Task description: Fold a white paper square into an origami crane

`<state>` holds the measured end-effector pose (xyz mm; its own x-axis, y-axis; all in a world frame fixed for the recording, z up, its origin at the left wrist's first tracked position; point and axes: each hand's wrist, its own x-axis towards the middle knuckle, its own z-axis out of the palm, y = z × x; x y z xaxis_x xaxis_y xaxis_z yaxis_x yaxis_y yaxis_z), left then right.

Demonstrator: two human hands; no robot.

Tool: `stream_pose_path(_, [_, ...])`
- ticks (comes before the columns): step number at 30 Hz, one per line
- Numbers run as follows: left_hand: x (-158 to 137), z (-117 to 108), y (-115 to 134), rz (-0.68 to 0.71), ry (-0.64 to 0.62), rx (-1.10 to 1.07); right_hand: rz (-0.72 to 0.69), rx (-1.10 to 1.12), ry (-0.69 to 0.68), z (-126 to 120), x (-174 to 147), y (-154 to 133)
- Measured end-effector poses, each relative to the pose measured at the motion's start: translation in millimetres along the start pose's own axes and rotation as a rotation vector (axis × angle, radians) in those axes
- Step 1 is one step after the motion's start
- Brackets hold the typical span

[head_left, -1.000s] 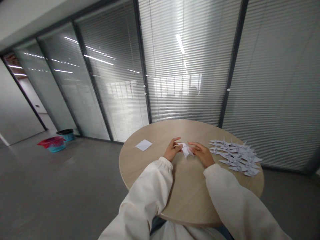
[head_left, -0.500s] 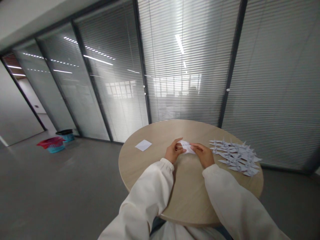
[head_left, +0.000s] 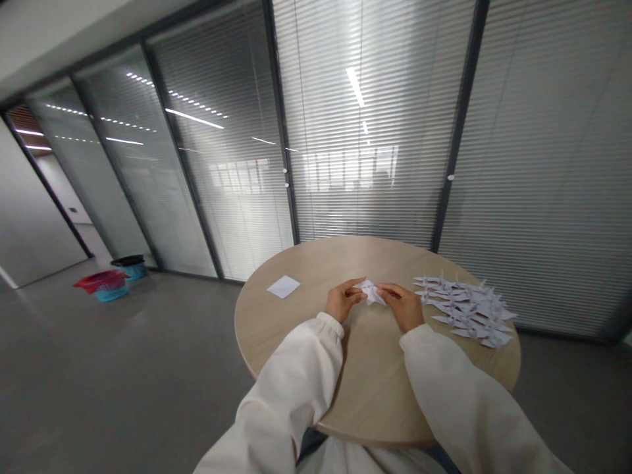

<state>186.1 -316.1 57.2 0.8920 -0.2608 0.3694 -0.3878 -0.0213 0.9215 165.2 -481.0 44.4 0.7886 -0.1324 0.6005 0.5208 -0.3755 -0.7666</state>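
Right now, in the head view, a small folded white paper (head_left: 371, 292) is between the left hand (head_left: 342, 299) and the right hand (head_left: 403, 307), over the round worktop (head_left: 375, 388). It lies to the right of the left grip and to the left of the right grip, so each hand has one side of it. Neither hand is nearer, as both touch it. The left grip pinches the left side with thumb and fingers, and the right grip pinches the right side the same way. Some points of the paper poke down toward the person. The paper is too small and too covered by fingers to tell which way its long side runs, or if it touches the worktop. Just to the right of the right hand is a big bunch of folded paper birds (head_left: 469, 313), packed close in rows, so that side is tight. Off to the left, well apart from the left hand, a flat white paper (head_left: 284, 287) lies with a corner pointing toward the person. Nothing stands between the two hands but the folded paper. Behind the worktop is a glass wall (head_left: 365, 197) with blinds.
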Motion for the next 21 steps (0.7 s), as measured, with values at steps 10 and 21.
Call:
stream_pose_path(10, [1, 0, -1, 0.067, 0.056, -0.007, 0.004, 0.001, -0.017, -1, -1, -4])
stream_pose_path(21, [-3, -1, 10, 0.167, 0.122, 0.16, 0.04, 0.056, -0.005, 1, 0, 3])
